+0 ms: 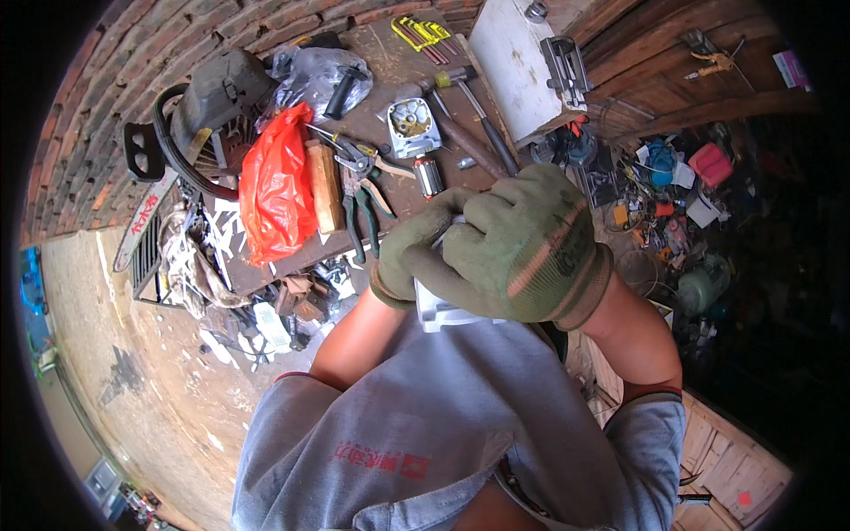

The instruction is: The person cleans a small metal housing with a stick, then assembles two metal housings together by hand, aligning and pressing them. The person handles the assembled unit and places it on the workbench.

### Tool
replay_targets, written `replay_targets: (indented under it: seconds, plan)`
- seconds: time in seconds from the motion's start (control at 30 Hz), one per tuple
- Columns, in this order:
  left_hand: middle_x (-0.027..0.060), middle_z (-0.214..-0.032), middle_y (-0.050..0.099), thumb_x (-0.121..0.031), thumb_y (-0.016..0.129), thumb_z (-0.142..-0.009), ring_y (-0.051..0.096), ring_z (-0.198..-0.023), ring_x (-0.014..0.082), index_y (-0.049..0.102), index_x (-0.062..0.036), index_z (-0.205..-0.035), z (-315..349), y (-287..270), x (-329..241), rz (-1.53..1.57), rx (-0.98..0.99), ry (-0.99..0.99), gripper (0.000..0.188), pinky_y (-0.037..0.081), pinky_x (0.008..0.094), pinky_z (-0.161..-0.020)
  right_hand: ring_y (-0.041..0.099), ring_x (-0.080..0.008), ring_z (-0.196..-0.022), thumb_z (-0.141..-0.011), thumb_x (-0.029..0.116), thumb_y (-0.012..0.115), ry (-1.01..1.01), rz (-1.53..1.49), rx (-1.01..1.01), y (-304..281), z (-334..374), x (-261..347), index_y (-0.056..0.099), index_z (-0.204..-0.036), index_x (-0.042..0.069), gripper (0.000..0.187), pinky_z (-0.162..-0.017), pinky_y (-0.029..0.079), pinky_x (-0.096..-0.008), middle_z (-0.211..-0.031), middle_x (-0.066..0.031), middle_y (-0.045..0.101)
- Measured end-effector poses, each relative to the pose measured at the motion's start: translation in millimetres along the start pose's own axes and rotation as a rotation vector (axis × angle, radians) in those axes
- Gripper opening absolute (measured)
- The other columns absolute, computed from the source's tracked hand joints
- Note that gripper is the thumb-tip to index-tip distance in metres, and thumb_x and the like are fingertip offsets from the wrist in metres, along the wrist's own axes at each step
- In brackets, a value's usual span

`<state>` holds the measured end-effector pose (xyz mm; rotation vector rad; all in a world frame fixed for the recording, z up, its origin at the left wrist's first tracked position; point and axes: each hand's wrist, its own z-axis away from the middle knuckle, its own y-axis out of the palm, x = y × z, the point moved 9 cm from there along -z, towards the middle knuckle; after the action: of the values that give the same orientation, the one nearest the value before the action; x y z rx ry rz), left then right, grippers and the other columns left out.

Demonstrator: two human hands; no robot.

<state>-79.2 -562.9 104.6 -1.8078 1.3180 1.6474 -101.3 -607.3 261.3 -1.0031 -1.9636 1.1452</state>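
Note:
Both my hands wear green knit work gloves and meet close to my chest, in front of the bench's near edge. My left hand (412,252) is closed around the side of a silver-grey metal housing (436,311). Over its top lies my right hand (527,252), fingers curled and pressed in against it. The gloves cover most of the housing; only its lower left edge and a thin strip at the top show. Just beyond my hands, an armature (428,177) lies on the bench below an open metal gear case (413,126).
Pliers (359,212), a wood block (325,188), a red plastic bag (279,190) and a chainsaw (208,119) crowd the bench's left. A hammer (482,111) lies beyond my right hand, near a white box (518,66). Cluttered parts (664,212) lie at right.

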Motion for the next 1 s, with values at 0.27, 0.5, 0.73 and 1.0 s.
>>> replay_targets:
  seconds: [0.27, 0.5, 0.73, 1.0]
  plan:
    - [0.0123, -0.117, 0.064, -0.018, 0.063, -0.091, 0.066, -0.105, 0.0176, 0.050, 0.0018, -0.133, -2.5, 0.9, 21.1, 0.815, -0.130, -0.281, 0.048, 0.054, 0.0294, -0.092, 0.064, -0.0264, -0.058, -0.079, 0.019, 0.079, 0.098, -0.340, -0.046, -3.4, -2.0, -22.8, 0.073, -0.075, 0.008, 0.013, -0.052, 0.048, -0.0375, -0.066, -0.0078, 0.064]
    - [0.0147, -0.119, 0.063, -0.019, 0.062, -0.094, 0.066, -0.107, 0.0187, 0.046, 0.0019, -0.135, 3.3, 4.6, 49.4, 0.988, -0.135, -0.373, 0.050, 0.055, 0.0317, -0.094, 0.066, -0.0271, -0.061, -0.081, 0.016, 0.076, 0.118, -0.296, -0.026, -4.6, -4.6, -22.5, 0.074, -0.079, 0.005, 0.011, -0.054, 0.050, -0.0373, -0.069, -0.0101, 0.067]
    - [0.0149, -0.119, 0.063, -0.017, 0.055, -0.098, 0.066, -0.109, 0.0220, 0.046, 0.0013, -0.134, -2.8, 8.8, 42.5, 1.014, -0.083, -0.357, 0.041, 0.055, 0.0335, -0.095, 0.066, -0.0267, -0.062, -0.083, 0.011, 0.073, 0.126, -0.360, -0.030, -3.5, -0.4, -26.6, 0.076, -0.084, 0.005, 0.007, -0.054, 0.050, -0.0362, -0.071, -0.0102, 0.068]
    - [0.0204, -0.116, 0.065, -0.039, 0.055, -0.097, 0.068, -0.106, 0.0286, 0.051, 0.0024, -0.130, -0.6, 15.2, 15.1, 0.967, -0.161, -0.356, 0.053, 0.058, 0.0430, -0.092, 0.062, -0.0174, -0.056, -0.093, 0.006, 0.066, 0.175, -0.496, -0.151, -16.5, 22.4, -39.1, 0.073, -0.099, 0.001, 0.010, -0.053, 0.048, -0.0294, -0.067, -0.0069, 0.065]
